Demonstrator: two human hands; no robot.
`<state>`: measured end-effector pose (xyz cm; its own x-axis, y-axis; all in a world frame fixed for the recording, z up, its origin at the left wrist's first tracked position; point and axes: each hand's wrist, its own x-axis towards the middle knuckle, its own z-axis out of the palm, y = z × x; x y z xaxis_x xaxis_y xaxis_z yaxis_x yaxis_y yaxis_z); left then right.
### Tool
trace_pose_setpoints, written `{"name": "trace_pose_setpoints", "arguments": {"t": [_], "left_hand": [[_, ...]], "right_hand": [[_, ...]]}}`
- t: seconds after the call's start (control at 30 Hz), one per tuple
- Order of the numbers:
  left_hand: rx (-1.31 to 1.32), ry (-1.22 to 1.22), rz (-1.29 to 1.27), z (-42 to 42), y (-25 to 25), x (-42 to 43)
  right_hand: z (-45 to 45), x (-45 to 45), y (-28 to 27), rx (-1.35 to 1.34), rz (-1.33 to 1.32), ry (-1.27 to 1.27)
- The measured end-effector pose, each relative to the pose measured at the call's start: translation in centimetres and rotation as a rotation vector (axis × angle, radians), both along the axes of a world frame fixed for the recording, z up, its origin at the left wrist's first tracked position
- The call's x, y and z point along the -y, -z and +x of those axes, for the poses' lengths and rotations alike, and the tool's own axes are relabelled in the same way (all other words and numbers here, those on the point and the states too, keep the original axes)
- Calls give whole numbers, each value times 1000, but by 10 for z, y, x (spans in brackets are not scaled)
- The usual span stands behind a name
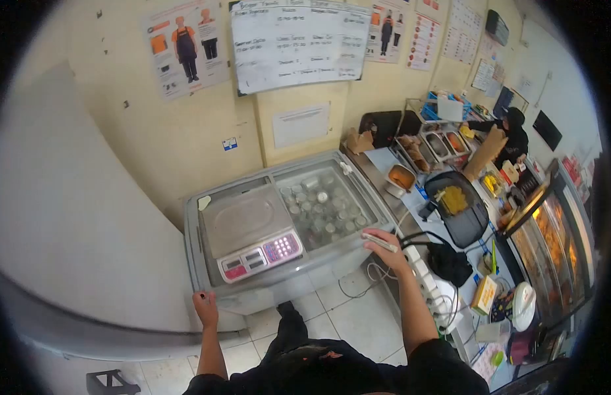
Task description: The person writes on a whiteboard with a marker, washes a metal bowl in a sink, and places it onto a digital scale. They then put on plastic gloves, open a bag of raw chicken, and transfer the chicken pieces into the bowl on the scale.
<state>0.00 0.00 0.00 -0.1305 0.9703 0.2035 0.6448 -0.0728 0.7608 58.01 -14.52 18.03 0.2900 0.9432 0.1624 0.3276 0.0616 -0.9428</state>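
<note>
My right hand [392, 254] is closed on a slim, pale, stick-like object [379, 241], held above the right front corner of a glass-topped chest cooler [338, 262]. What kind of object it is does not show. My left hand [205, 308] is curled closed by the cooler's left front corner, and whatever it may hold is too small to make out. On the cooler's left half rests a digital scale [243, 220] with a bare metal platform and a purple keypad. Through the glass on the right, several bottles or cans [318, 209] show inside.
At right runs a long counter with a black pan of yellow food [457, 201], a metal food container [400, 179] and a white power strip [417, 273] with cables. A glass display case [555, 237] stands beyond. A co-worker [513, 135] in black is at the far end.
</note>
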Motion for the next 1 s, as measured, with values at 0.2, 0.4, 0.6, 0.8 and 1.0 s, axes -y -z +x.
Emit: {"name": "trace_pose_setpoints", "arguments": {"t": [0.2, 0.4, 0.6, 0.8, 1.0], "left_hand": [[-102, -25, 37, 36, -13, -139], [-292, 58, -55, 45, -14, -250], [-503, 58, -120, 50, -11, -335], [-313, -121, 7, 65, 32, -348], [-553, -312, 101, 63, 86, -370]], "right_hand": [[-24, -215, -76, 106, 13, -100], [-46, -380, -153, 435, 283, -226], [-55, -516, -213, 515, 476, -193], [-44, -658, -221, 599, 872, -121], [-30, -731, -205, 807, 1182, -86]]}}
